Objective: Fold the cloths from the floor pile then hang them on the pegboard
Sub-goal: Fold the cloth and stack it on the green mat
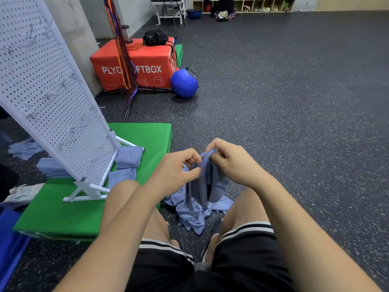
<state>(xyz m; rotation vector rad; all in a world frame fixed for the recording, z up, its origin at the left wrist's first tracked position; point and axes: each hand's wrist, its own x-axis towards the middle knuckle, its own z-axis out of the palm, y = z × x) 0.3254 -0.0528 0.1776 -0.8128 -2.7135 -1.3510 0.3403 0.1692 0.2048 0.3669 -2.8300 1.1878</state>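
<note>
A blue cloth (202, 184) hangs in front of my knees, lifted off the floor pile (193, 213) of blue cloths between my feet. My left hand (176, 169) pinches its upper edge from the left. My right hand (229, 161) pinches the same edge from the right, fingers curled over the top. The white pegboard (52, 98) with metal hooks leans on its stand at the left, on a green mat (147, 140). No cloth hangs on it. Folded blue cloths (128, 157) lie on the mat at its foot.
An orange plyo box (147, 64) with a black bag on top and a blue ball (184, 83) stand behind the mat. More blue cloths (23, 148) lie behind the pegboard. Dark speckled floor stretches to the right. Shelves line the far wall.
</note>
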